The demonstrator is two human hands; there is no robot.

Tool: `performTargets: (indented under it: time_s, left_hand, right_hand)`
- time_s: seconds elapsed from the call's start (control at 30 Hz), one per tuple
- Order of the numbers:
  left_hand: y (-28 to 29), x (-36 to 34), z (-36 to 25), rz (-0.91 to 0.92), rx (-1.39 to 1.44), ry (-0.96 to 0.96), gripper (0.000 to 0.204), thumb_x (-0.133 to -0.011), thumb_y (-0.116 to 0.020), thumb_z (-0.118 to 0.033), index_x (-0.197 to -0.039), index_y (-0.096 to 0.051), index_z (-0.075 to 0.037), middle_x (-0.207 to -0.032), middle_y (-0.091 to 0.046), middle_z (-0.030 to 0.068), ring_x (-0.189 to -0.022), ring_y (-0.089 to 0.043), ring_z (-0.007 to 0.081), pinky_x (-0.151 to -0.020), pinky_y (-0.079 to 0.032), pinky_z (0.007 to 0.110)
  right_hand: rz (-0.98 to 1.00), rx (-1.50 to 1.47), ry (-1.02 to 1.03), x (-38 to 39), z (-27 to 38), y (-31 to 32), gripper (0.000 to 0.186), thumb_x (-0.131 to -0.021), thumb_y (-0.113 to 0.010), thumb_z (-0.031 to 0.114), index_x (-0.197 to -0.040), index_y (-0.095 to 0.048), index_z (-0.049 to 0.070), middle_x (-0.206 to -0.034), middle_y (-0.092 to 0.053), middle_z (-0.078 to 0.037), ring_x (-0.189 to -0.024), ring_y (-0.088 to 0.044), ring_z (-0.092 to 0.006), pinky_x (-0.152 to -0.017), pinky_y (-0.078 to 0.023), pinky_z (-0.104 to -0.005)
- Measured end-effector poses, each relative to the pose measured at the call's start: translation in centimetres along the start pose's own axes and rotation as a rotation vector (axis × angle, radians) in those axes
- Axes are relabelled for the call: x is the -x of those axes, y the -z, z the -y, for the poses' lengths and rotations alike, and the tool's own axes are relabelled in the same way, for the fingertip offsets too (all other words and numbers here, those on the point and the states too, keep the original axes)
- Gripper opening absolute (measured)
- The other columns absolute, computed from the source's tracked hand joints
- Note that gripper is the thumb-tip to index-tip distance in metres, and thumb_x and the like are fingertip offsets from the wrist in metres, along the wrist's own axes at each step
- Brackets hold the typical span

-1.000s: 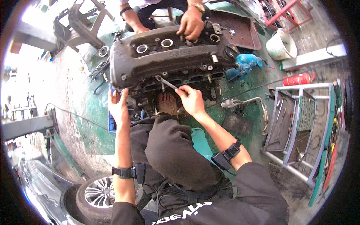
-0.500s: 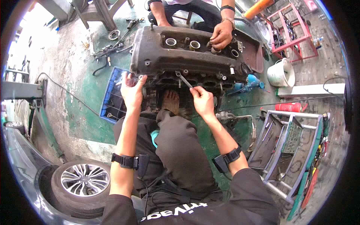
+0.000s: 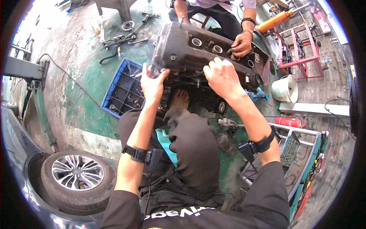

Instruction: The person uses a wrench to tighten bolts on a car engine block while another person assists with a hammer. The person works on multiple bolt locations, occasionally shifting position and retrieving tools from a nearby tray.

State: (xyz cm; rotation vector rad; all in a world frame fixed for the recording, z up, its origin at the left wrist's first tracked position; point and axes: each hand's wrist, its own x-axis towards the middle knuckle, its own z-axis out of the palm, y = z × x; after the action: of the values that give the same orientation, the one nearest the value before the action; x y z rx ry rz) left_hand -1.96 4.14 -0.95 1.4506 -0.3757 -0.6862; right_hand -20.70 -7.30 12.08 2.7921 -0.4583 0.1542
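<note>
The dark engine cylinder head with its valve cover sits in front of me, round openings along its top. At its near left corner is my left hand, thumb and fingers spread against the edge. My right hand is closed over the near side of the cover. From its fingertips a thin bit of the wrench points left; my fist hides most of it. Another person's hand pinches a small dark part at one of the openings on the far right.
Left of the engine lies a blue crate with parts in it. A car wheel stands at lower left. To the right are a white bucket, a red fire extinguisher, a tool cart and a red metal frame.
My right hand has lifted and moved right and nearer the cover with the wrench, which was slanting up-left before. My view has shifted left, while my left hand stays at the engine's corner.
</note>
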Motion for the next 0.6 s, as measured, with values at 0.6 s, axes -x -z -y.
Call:
performTargets:
  time_s: [0.6]
  left_hand:
    - [0.0,0.2,-0.7,-0.018,-0.112,0.001,0.097,-0.069,-0.087,-0.015,-0.141,-0.029,0.013,-0.131,-0.054,0.0248,-0.122,-0.053,0.0255,-0.104,-0.040,0.032]
  right_hand:
    - [-0.241,-0.955,-1.181,8.3,9.1,-9.4,0.031,-0.095,-0.062,0.030,-0.087,-0.062,0.000,-0.055,-0.051,-0.008,-0.051,-0.041,-0.0135,-0.049,-0.036,-0.0329]
